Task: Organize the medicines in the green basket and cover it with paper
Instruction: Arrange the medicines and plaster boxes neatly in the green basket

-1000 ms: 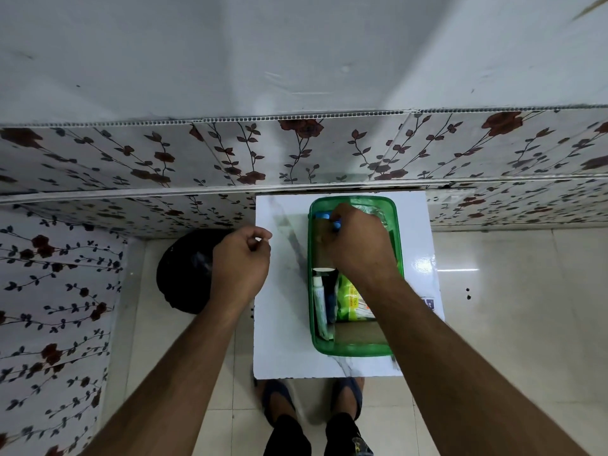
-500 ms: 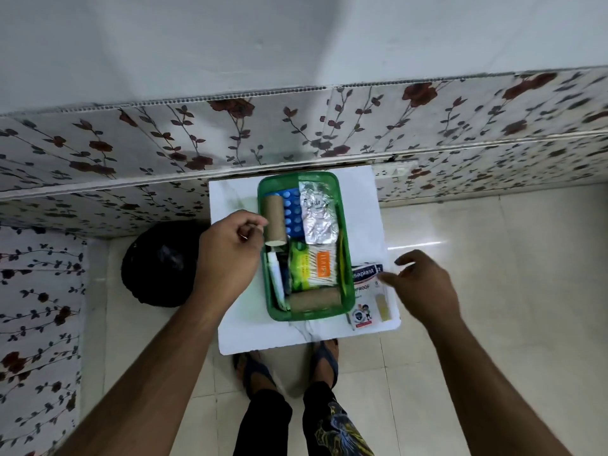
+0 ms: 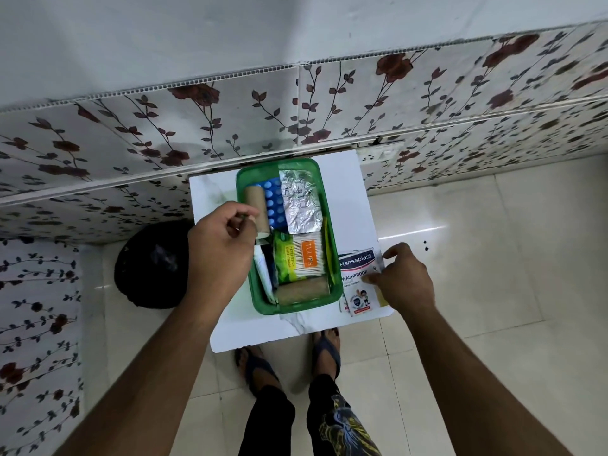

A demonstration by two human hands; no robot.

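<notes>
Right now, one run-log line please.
left hand: by green basket rim | right hand: on plaster pack, outside basket | paper cover: not on

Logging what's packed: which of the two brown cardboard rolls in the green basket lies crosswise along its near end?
The brown cardboard roll below the cotton swab pack lies crosswise at the near wall; the other roll runs lengthwise by the left hand.

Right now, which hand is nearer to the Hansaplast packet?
Right. The right hand has its fingers on the Hansaplast packet, beside the green basket. The left hand is across the basket, at its left edge.
</notes>
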